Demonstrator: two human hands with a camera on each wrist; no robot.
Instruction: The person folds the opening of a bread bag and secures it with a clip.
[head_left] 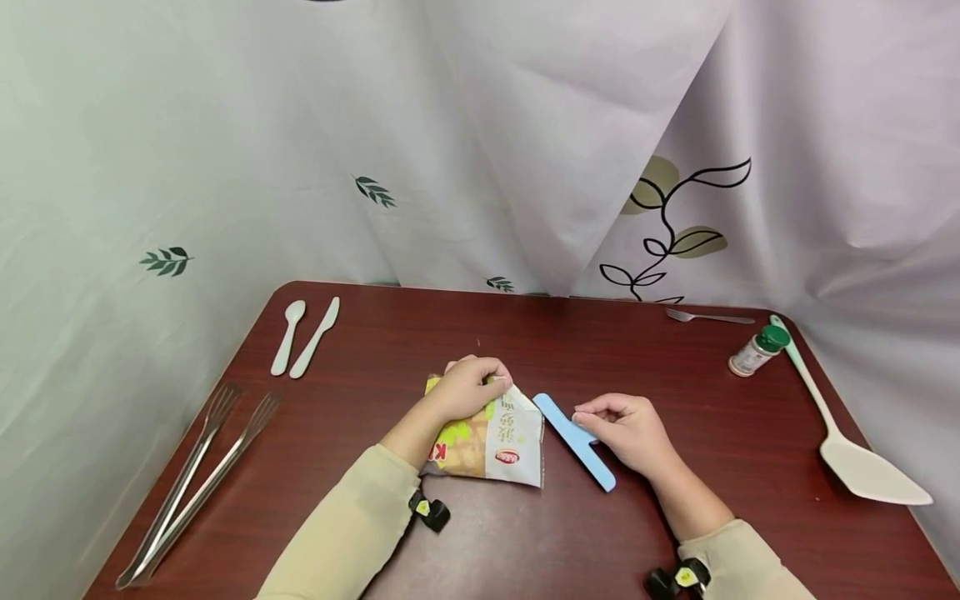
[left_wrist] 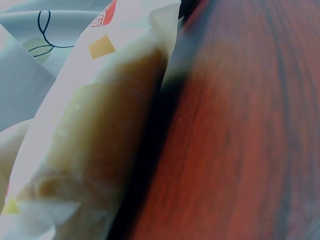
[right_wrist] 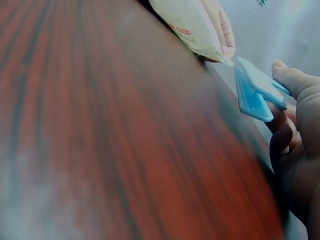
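Observation:
A white and yellow snack bag (head_left: 487, 442) with printed pictures of food lies toward the front middle of the table. My left hand (head_left: 468, 387) grips its upper part, the thumb on top near the folded corner. The left wrist view is largely filled by the bag's side (left_wrist: 95, 115). To the right of the bag, my right hand (head_left: 626, 429) pinches the handle of a light blue bag clip (head_left: 573, 442) between thumb and fingers. In the right wrist view, the two long plates of the clip (right_wrist: 252, 102) stand apart, their far end close to the bag's corner (right_wrist: 215, 52).
Metal tongs (head_left: 195, 483) lie along the left side, below a white spoon (head_left: 287, 337) and a white knife (head_left: 315, 337). At the right are a green-capped jar (head_left: 750, 354), a fork (head_left: 708, 317) and a cream-coloured spatula (head_left: 862, 467). Curtain-like fabric (head_left: 480, 150) hangs behind the table.

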